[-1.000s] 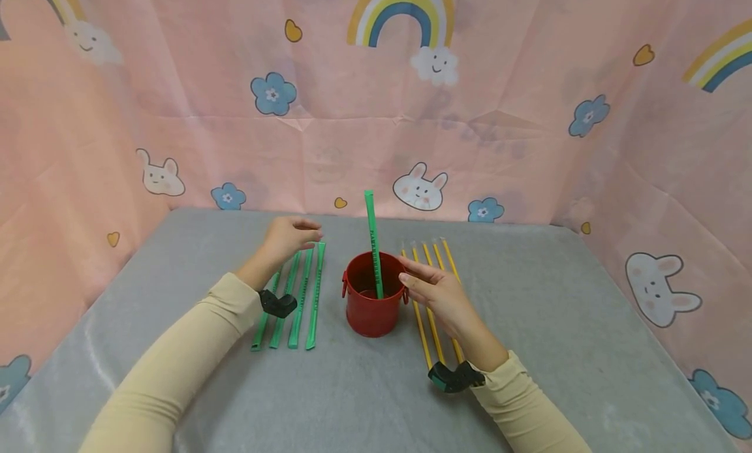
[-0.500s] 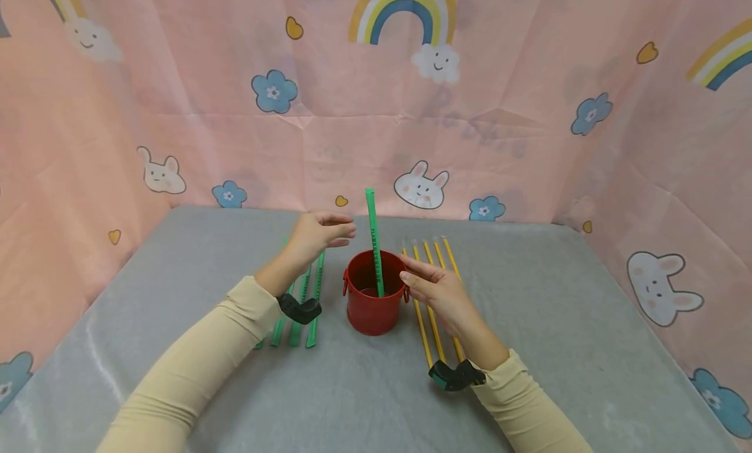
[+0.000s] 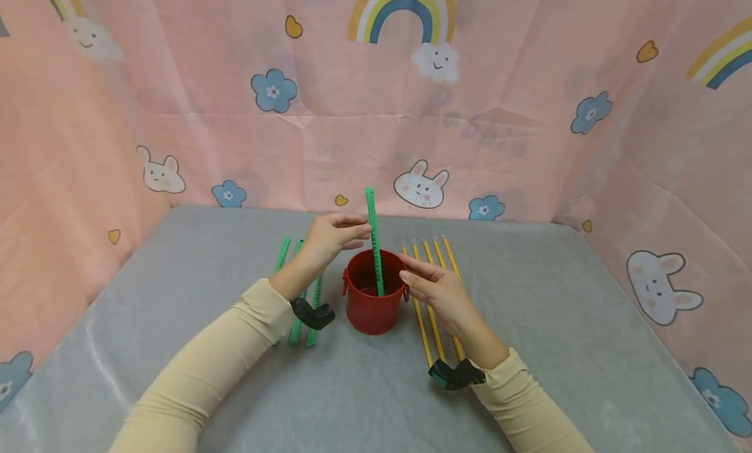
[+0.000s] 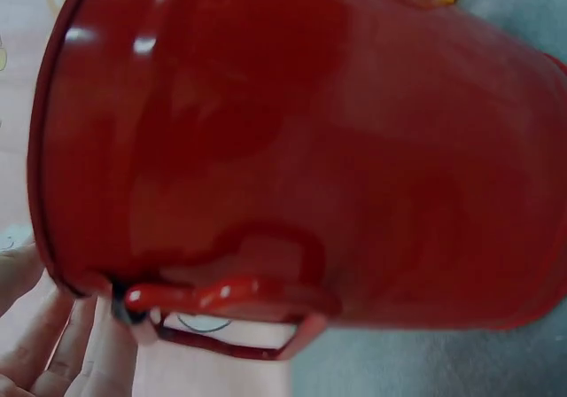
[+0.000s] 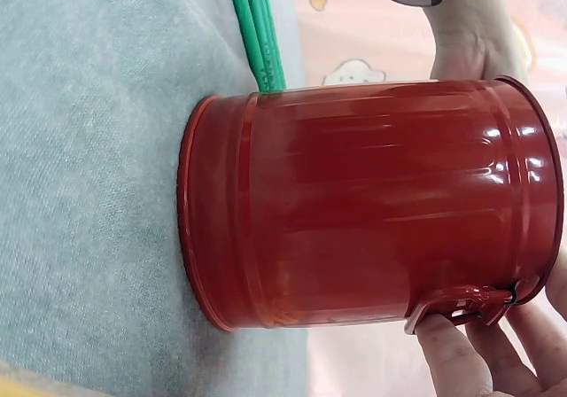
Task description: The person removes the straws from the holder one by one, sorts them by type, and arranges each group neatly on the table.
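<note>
Head view: the left hand [image 3: 331,239] has moved from the green straws on the table [image 3: 294,290] to the upright green straw [image 3: 373,241] in the red bucket [image 3: 373,301], fingers loosely apart beside it; right hand [image 3: 437,290] steadies the bucket, open.

This looks like a staged recording booth, not a lived-in room. Pink cloth [image 3: 505,113] printed with rainbows, bunnies, flowers and hearts hangs as a backdrop on three sides, creased and folded at the corners. It closes in a surface [image 3: 529,296] covered in plain grey fabric. Small black cameras [image 3: 455,376] are strapped to the person's wrists.
</note>
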`<state>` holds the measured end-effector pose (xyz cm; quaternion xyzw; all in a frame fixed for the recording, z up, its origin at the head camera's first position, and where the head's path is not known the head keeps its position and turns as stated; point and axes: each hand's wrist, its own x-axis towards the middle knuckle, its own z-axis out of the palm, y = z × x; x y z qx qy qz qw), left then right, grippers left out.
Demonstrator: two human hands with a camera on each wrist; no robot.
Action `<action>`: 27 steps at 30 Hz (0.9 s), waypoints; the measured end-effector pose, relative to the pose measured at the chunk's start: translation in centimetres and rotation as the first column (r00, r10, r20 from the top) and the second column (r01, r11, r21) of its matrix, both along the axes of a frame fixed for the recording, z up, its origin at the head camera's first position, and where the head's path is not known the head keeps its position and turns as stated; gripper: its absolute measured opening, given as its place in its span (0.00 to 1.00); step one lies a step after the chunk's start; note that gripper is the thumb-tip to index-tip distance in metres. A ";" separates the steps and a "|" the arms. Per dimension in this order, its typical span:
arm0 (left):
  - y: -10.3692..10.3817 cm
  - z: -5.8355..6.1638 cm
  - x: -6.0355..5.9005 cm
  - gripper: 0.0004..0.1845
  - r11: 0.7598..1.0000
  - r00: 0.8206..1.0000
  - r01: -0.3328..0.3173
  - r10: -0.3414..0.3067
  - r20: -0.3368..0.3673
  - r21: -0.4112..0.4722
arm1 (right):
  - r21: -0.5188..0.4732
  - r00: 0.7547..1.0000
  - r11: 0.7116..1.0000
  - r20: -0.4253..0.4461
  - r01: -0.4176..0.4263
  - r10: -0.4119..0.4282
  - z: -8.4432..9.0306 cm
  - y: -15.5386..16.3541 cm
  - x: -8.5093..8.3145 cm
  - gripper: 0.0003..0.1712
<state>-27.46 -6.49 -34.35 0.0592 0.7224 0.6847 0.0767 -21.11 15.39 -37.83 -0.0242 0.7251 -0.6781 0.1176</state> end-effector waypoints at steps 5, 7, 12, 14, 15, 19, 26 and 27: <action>0.7 -0.1 0.0 0.19 1.000 1.000 -0.012 0.012 0.008 0.002 | -0.003 1.000 1.000 -0.002 -0.004 0.004 0.1 0.0 0.0 0.29; 0.9 -0.2 0.0 0.19 1.000 1.000 -0.010 0.010 0.004 -0.002 | -0.004 1.000 1.000 -0.003 -0.005 0.005 0.1 0.1 0.0 0.29; 1.3 -0.3 -0.1 0.19 1.000 1.000 -0.013 0.013 0.005 -0.013 | -0.006 1.000 1.000 -0.002 -0.007 0.007 0.1 0.1 0.0 0.29; 1.4 -0.3 -0.1 0.18 1.000 1.000 -0.018 0.018 0.007 -0.013 | -0.006 1.000 1.000 -0.002 -0.008 0.008 0.1 0.1 0.0 0.29; 1.4 -0.3 -0.1 0.18 1.000 1.000 -0.019 0.019 0.004 -0.015 | -0.006 1.000 1.000 -0.003 -0.008 0.008 0.1 0.1 0.0 0.29; 1.4 -0.3 -0.2 0.18 1.000 1.000 -0.021 0.021 -0.007 -0.015 | -0.005 1.000 1.000 -0.003 -0.008 0.008 0.1 0.1 0.0 0.29; 1.5 -0.2 -0.1 0.18 0.999 1.000 -0.029 0.029 -0.010 0.015 | 0.002 1.000 1.000 -0.006 -0.007 0.007 0.2 0.0 0.0 0.29; 1.4 -0.1 0.0 0.17 0.999 0.999 -0.032 0.032 -0.010 0.021 | 0.002 1.000 1.000 -0.006 -0.006 0.006 0.2 0.0 0.0 0.29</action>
